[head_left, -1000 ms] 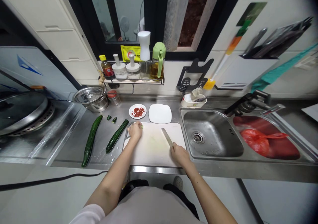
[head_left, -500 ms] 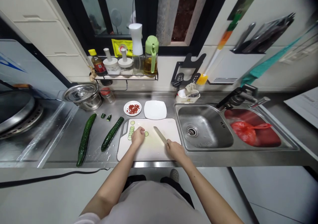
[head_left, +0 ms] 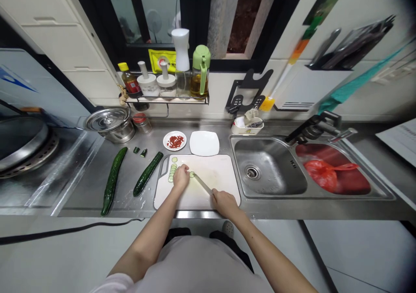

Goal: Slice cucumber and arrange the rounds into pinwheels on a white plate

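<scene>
My right hand [head_left: 224, 203] is wrapped round the handle of a kitchen knife [head_left: 204, 184], its blade pointing up and left across the white cutting board [head_left: 224, 171]. The blade's tip meets a single cucumber slice [head_left: 191, 174]; whether it lies over or beside it is hard to tell. My left hand [head_left: 181, 178] rests on the board with curled fingers, between that slice and a row of overlapping cucumber slices [head_left: 171, 174]. What its fingers hold, if anything, is hidden. One more round slice [head_left: 174, 159] lies near the board's upper left corner.
Left of the board lie a cut cucumber [head_left: 147, 174], a whole cucumber [head_left: 113, 181] and two cucumber ends [head_left: 143, 153]. Behind it stand a plate of chopped red pieces [head_left: 175, 141] and a white square plate [head_left: 204, 143]. A steel sink [head_left: 273, 167] is at the right.
My right hand has brought the knife left, so its tip is now at the single cucumber slice. My left hand stays almost in place. The whole view has shifted slightly.
</scene>
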The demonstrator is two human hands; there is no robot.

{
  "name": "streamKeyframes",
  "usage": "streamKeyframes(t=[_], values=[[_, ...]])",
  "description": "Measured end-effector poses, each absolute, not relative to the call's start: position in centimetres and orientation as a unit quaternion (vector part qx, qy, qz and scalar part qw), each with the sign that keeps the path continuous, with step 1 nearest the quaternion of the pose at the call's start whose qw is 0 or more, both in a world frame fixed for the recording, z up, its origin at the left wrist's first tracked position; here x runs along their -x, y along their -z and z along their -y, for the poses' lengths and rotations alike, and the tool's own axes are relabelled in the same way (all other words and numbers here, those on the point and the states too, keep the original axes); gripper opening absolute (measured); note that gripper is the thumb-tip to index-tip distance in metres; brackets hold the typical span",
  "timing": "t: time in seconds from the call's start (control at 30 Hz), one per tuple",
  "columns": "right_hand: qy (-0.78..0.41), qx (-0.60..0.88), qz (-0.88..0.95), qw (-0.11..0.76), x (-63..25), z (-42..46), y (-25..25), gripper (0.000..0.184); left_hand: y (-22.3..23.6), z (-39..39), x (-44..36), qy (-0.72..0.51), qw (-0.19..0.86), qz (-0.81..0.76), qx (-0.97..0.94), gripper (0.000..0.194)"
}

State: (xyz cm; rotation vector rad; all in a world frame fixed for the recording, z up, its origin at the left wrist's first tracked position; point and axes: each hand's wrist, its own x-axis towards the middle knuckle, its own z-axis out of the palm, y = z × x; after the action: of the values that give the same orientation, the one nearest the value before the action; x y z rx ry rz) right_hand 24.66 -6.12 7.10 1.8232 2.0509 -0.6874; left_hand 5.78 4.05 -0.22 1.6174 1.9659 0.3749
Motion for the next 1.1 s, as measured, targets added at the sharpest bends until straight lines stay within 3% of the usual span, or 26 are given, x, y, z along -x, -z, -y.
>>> streamKeyframes(t=[1.1], values=[[0.255,-0.615,-0.721,0.193,-23.4,4.8,-8.2,0.033,0.0,-5.2,-5.4,-0.093,0.294,-0.743,-0.594,0.019]])
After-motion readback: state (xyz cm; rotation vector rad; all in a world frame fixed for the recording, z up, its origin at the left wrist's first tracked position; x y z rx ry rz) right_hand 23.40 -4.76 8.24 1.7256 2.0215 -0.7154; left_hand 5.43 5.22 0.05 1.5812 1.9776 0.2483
